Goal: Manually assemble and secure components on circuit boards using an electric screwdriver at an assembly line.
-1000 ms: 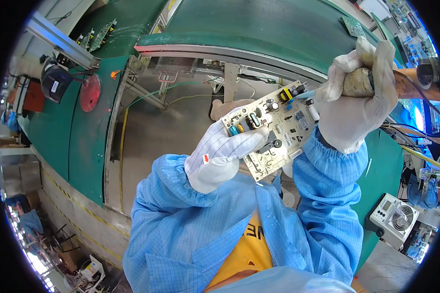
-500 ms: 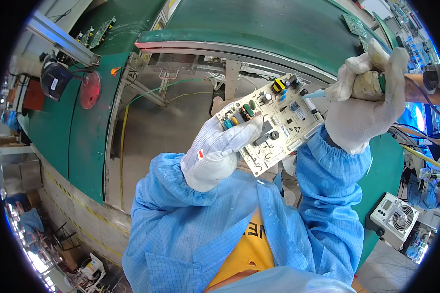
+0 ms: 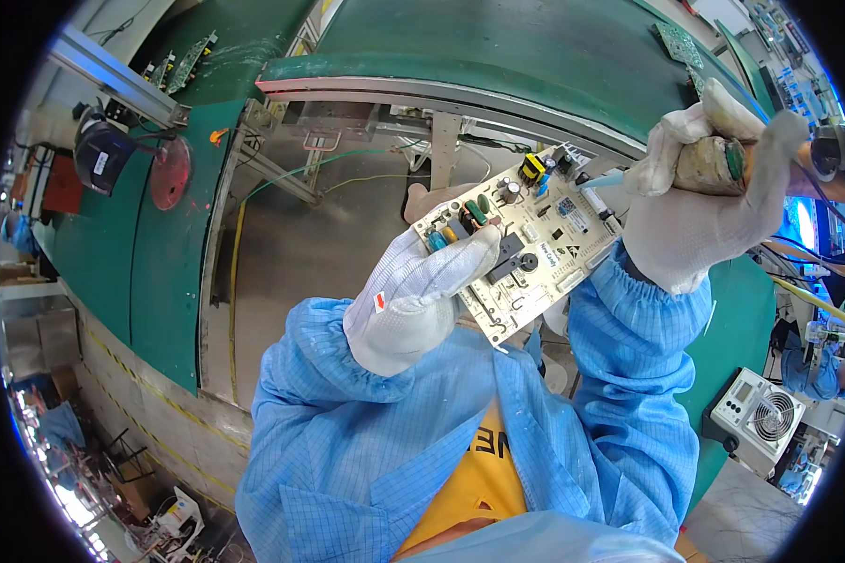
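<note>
A cream circuit board [image 3: 545, 267], crowded with capacitors, coils and black parts, is held tilted in front of my body. My left hand [image 3: 413, 305], in a white glove, grips its left edge, the thumb lying over the top face beside a green coil [image 3: 479, 208]. My gloved right hand [image 3: 690, 230] is closed around a dispensing syringe [image 3: 709, 167] with a wrapped, stained barrel. Its pale blue tapered nozzle [image 3: 612, 179] points left at the board's upper right edge, near a white cylindrical part. Whether the tip touches cannot be made out.
A green conveyor [image 3: 498, 47] with a metal rail runs across the far side, carrying green boards [image 3: 678, 45] at right. On the left green table [image 3: 103, 272] are a black device [image 3: 103, 155] and a red disc [image 3: 171, 174]. A white fan unit [image 3: 756, 413] stands at right.
The board has turned slightly in my left hand, its near corner moving a little toward me and right. My right hand and the syringe have barely shifted.
</note>
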The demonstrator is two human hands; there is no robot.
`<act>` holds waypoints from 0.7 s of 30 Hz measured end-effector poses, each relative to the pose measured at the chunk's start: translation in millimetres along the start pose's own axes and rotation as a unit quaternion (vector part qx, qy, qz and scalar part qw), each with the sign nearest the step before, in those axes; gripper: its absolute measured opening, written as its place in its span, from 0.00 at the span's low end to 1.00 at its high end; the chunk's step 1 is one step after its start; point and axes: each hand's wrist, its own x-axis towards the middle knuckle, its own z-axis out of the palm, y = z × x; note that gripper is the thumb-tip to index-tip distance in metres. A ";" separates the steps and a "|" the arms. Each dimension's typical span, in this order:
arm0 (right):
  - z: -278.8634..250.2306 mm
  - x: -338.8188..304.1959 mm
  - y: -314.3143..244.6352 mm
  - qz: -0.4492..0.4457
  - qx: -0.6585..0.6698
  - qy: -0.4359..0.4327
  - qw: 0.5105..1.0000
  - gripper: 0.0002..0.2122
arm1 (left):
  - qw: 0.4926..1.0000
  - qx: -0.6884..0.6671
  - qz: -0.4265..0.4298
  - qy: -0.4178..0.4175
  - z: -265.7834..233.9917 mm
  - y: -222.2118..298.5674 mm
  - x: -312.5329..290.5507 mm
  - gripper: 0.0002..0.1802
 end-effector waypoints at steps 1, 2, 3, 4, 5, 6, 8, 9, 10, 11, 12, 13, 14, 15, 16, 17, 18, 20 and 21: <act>-0.8 0.2 0.3 -0.014 -0.006 -0.003 1.000 0.18 | 0.998 0.061 0.028 -0.012 0.5 1.1 0.8 0.21; -1.1 -0.5 1.0 -0.027 -0.011 -0.007 1.000 0.17 | 0.991 0.122 0.056 -0.023 0.0 1.9 1.5 0.20; -1.4 -1.2 1.6 -0.041 -0.016 -0.010 0.999 0.17 | 0.991 0.122 0.057 -0.023 -0.9 2.0 2.7 0.20; -1.8 -1.9 2.1 -0.054 -0.021 -0.014 0.998 0.16 | 0.998 0.053 0.030 -0.024 -2.4 1.5 4.5 0.19; -2.2 -2.2 2.3 -0.068 -0.025 -0.018 0.997 0.16 | 1.000 -0.017 0.005 -0.024 -3.6 1.1 5.7 0.18; -2.8 -2.5 2.4 -0.081 -0.029 -0.022 0.996 0.15 | 1.000 -0.017 0.005 -0.023 -5.1 0.7 6.8 0.18; -4.6 -3.3 2.8 -0.107 -0.039 -0.029 0.993 0.14 | 0.998 -0.063 0.002 -0.006 -8.3 0.4 9.1 0.16; -5.9 -3.8 3.3 -0.121 -0.046 -0.033 0.991 0.14 | 0.998 -0.057 -0.006 0.000 -3.7 4.1 7.4 0.15; -7.7 -4.5 3.8 -0.134 -0.052 -0.037 0.989 0.13 | 0.998 -0.057 -0.008 0.000 -8.3 1.2 8.0 0.15; -8.1 -4.3 4.3 -0.147 -0.057 -0.041 0.987 0.13 | 0.999 -0.045 0.023 -0.004 -15.9 -2.7 9.2 0.15; -9.0 -4.4 5.0 -0.159 -0.062 -0.045 0.984 0.12 | 0.998 -0.034 0.053 -0.007 -21.5 -6.4 9.9 0.15; -10.4 -4.7 5.7 -0.170 -0.068 -0.050 0.982 0.12 | 0.998 -0.035 0.052 -0.005 -24.2 -9.6 9.5 0.15; -12.1 -4.0 4.0 -0.185 -0.071 -0.052 0.979 0.12 | 0.995 0.004 0.094 -0.018 -24.6 -11.8 7.0 0.14; -17.3 -2.6 0.9 -0.186 -0.070 -0.052 0.979 0.12 | 0.990 0.043 0.134 -0.029 -23.4 -12.9 4.5 0.14; -25.2 -1.0 -3.3 -0.116 0.014 -0.117 0.986 0.12 | 0.989 0.043 0.136 -0.028 -19.4 -10.7 0.9 0.14; -29.2 0.0 -3.5 -0.044 0.095 -0.179 0.978 0.13 | 0.997 -0.026 0.070 -0.017 -11.6 -2.7 0.0 0.14; -29.0 -0.1 -2.0 -0.043 0.094 -0.178 0.979 0.13 | 0.995 -0.096 0.004 -0.005 -7.7 1.3 0.3 0.13; -25.5 0.4 2.5 -0.128 0.029 -0.162 0.978 0.13 | 0.996 -0.094 0.005 -0.003 -7.7 0.8 3.4 0.13; -21.4 0.7 5.8 -0.127 0.028 -0.162 0.978 0.13 | 0.996 -0.092 0.008 -0.001 -7.5 0.8 5.2 0.13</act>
